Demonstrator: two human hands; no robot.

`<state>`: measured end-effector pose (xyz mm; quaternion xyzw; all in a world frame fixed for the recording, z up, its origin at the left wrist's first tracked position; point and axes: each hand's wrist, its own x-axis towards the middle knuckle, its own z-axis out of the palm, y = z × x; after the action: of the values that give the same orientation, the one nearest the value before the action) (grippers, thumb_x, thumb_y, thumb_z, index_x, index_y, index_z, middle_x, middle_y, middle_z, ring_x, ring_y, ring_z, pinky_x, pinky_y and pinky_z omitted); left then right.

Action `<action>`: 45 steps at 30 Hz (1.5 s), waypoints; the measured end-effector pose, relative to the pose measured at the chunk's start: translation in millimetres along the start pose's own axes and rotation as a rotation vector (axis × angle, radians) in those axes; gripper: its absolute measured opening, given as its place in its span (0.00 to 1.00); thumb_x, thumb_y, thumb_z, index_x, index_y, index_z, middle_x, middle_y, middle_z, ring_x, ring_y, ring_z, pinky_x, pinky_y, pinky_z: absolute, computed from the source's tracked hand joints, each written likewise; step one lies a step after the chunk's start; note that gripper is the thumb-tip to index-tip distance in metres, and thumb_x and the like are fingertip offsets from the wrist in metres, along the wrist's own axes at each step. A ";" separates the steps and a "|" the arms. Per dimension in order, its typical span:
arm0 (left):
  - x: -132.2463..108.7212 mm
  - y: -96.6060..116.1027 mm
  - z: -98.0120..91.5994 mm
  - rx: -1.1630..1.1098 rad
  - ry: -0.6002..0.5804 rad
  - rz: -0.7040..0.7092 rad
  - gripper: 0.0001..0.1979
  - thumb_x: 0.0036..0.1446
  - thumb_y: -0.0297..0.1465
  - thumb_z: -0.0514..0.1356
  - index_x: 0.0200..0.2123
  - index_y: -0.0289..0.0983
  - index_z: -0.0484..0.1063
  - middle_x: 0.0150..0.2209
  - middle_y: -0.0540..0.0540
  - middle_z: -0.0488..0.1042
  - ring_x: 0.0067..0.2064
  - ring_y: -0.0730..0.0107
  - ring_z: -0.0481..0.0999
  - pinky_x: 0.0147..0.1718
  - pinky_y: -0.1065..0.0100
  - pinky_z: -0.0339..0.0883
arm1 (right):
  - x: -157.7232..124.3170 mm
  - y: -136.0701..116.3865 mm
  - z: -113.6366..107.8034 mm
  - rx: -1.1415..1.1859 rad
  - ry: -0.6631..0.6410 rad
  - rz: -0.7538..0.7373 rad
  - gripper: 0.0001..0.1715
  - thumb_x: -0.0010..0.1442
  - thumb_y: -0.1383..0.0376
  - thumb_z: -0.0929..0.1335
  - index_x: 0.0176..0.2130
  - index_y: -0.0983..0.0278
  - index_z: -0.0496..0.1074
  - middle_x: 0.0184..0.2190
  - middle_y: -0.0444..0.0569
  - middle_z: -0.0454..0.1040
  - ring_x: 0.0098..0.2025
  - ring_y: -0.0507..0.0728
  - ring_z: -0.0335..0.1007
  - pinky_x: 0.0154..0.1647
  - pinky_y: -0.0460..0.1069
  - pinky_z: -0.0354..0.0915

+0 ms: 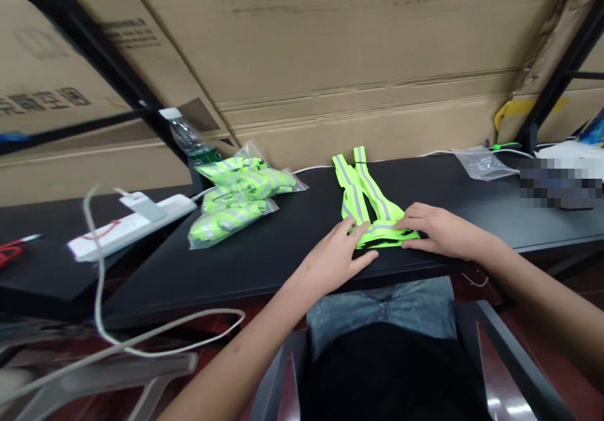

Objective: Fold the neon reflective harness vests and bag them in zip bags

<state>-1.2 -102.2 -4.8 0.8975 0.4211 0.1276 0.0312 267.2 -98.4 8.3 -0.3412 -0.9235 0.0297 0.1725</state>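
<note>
A neon yellow-green strap harness with grey reflective stripes (381, 210) lies on the black table (283, 263), two straps stretching toward the cardboard behind it. At its near left corner rests my left hand (337, 251), fingers apart, with the fingertips on the fabric and the thumb on the table side. My right hand (436, 229) touches the near right corner, its fingers and thumb spread around the folded band. Left of the harness, several clear bags with the same kind of neon straps (240, 191) are piled up.
A bottle (191, 138) stands behind the bags. On the left are a white power strip (132, 226) and a looping pale cable (100, 276). An empty clear bag (484, 163) lies at the right rear, beside a blurred-out object. Cardboard (358, 50) lines the back.
</note>
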 end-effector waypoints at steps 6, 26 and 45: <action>-29.0 8.8 7.0 0.026 0.061 0.045 0.40 0.56 0.52 0.63 0.63 0.32 0.62 0.60 0.29 0.65 0.59 0.40 0.71 0.56 0.46 0.69 | -19.3 -25.1 14.0 -0.027 0.051 -0.023 0.37 0.58 0.45 0.72 0.58 0.65 0.71 0.54 0.59 0.73 0.53 0.64 0.68 0.53 0.61 0.70; -11.6 2.5 -14.9 -0.112 0.048 -0.101 0.15 0.71 0.36 0.47 0.51 0.37 0.68 0.40 0.43 0.78 0.40 0.54 0.80 0.36 0.60 0.71 | 15.6 -17.0 -13.3 0.289 -0.111 0.114 0.19 0.70 0.55 0.63 0.47 0.64 0.77 0.37 0.50 0.77 0.37 0.56 0.71 0.40 0.51 0.67; 2.5 -21.1 14.6 -0.243 0.253 -0.107 0.14 0.69 0.32 0.51 0.51 0.35 0.72 0.49 0.41 0.67 0.50 0.60 0.70 0.52 0.60 0.66 | 28.4 3.6 31.3 0.142 -0.041 0.318 0.22 0.70 0.51 0.56 0.48 0.65 0.65 0.46 0.57 0.68 0.47 0.64 0.63 0.51 0.61 0.60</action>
<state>-11.8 -86.0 -21.8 0.8402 0.4504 0.2874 0.0929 238.7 -75.5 -13.3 -0.4694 -0.8567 0.1290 0.1706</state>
